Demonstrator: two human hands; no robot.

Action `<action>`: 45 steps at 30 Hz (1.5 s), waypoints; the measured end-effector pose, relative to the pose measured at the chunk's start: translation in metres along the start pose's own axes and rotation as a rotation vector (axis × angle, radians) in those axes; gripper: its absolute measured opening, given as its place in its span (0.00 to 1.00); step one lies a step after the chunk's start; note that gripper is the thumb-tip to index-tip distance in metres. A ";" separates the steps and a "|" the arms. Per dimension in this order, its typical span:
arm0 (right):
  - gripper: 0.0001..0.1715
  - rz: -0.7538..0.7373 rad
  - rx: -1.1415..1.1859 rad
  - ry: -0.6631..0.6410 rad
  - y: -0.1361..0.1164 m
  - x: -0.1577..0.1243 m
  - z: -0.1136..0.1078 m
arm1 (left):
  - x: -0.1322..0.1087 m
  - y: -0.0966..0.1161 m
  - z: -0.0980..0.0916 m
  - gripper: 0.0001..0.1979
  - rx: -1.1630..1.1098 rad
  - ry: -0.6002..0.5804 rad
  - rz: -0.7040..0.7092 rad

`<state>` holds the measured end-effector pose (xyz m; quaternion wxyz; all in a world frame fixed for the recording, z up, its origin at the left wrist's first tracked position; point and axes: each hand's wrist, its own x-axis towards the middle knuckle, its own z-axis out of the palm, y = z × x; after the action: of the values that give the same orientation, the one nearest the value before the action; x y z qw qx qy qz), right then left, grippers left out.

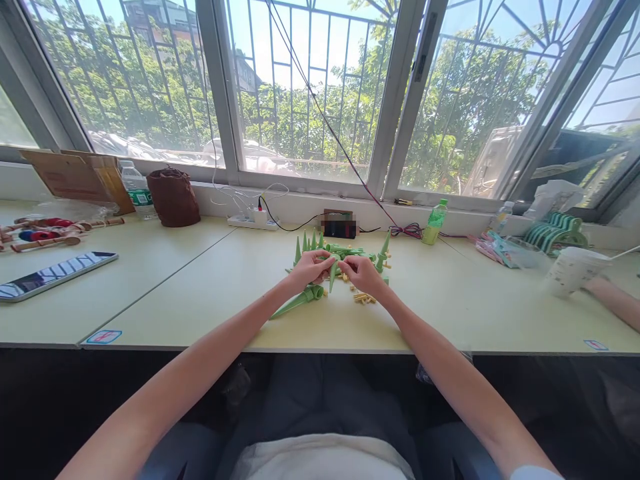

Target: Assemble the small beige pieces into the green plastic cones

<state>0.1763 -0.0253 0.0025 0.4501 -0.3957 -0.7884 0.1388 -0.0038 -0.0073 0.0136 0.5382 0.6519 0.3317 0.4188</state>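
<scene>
Above the pale table, my left hand (311, 267) is closed on a slim green plastic cone (333, 277) whose point hangs downward. My right hand (364, 275) meets it from the other side, fingers pinched at the cone's upper end; whatever they hold is too small to make out. Nested green cones (300, 301) lie beside my left wrist. Behind the hands, several green spikes (306, 244) stand upright among other green parts. One more upright green spike (384, 252) is beyond my right hand. Small yellow pegs (365, 299) are scattered under and near my right hand.
A phone (340, 225) leans by the window wall, near a power strip (253, 221). Further right are a green bottle (437, 222), green hangers (556, 231), a white cup (575, 272) and another person's arm (617, 300). On the left lie a phone (57, 275) and a brown bag (173, 197).
</scene>
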 end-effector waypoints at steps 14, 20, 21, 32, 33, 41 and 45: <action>0.31 0.002 0.055 0.004 -0.002 0.000 0.001 | 0.000 0.000 0.000 0.26 0.013 -0.023 -0.015; 0.36 0.111 0.152 0.005 0.001 0.000 0.003 | 0.000 0.001 0.000 0.26 -0.012 -0.019 0.010; 0.36 0.123 0.162 0.003 0.002 0.000 0.003 | 0.000 0.001 0.000 0.26 -0.015 -0.020 0.019; 0.15 0.036 0.007 -0.139 -0.002 -0.002 0.003 | -0.003 0.007 0.003 0.28 -0.094 0.084 0.069; 0.12 0.032 -0.001 -0.163 -0.002 -0.003 0.003 | -0.003 0.008 0.004 0.27 -0.096 0.091 0.072; 0.08 0.028 -0.125 -0.346 0.005 -0.007 0.008 | -0.005 0.010 0.005 0.28 -0.088 0.107 0.077; 0.10 0.029 -0.152 -0.353 0.007 -0.007 0.012 | -0.004 0.009 0.004 0.27 -0.087 0.102 0.079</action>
<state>0.1719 -0.0240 -0.0122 0.2715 -0.4094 -0.8575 0.1528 -0.0017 -0.0147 0.0209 0.5316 0.6183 0.3140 0.4864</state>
